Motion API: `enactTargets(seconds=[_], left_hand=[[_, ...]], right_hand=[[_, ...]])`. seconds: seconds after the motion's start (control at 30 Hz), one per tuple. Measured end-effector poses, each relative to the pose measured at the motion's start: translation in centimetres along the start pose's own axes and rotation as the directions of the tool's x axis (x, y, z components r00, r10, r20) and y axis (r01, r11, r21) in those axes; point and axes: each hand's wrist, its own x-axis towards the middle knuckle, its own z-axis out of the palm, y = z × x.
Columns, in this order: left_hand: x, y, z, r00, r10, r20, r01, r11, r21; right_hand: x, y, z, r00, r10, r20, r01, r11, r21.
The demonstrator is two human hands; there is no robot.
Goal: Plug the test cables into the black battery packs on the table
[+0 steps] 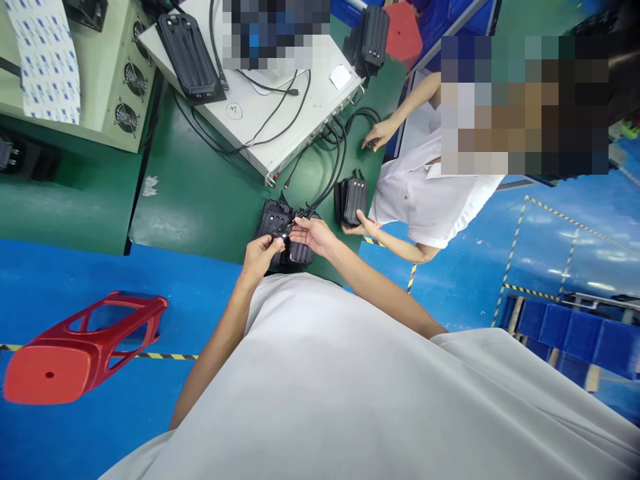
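Observation:
Two black ribbed devices (274, 217) lie side by side at the near edge of the green table (200, 207), close to my body. Above them my left hand (263, 257) pinches a small black cable connector (285, 235) between thumb and fingertips. My right hand (313, 235) is just to the right, its fingers closed around black cables (327, 190) near the same connector. These cables run up to the front of a white metal box (295, 127). The fingertips partly cover the cable ends and the devices.
A co-worker's hand (361, 225) holds black devices (353, 199) at the right; the other hand (381, 133) rests near the cables. Another black device (189, 57) lies on the white box. A red stool (50, 373) stands on the blue floor at left.

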Motion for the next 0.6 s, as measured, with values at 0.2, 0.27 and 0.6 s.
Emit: enactTargets(seconds=[0.2,0.27,0.6], left_hand=[[0.0,0.2,-0.1,1.000,0.003,0.008,-0.003,0.999,0.037],[-0.1,0.2,0.0,1.000,0.004,0.008,-0.005,0.999,0.045],[0.4,-0.8,-0.4,1.000,0.009,0.004,-0.009,0.997,0.075]], right_hand=[[0.2,0.3,-0.2,0.999,-0.019,0.026,0.019,1.000,0.012],[0.3,0.4,-0.4,0.999,-0.029,0.033,0.028,0.999,0.018],[0.8,0.9,-0.8,0.998,-0.058,0.040,0.057,0.998,0.029]])
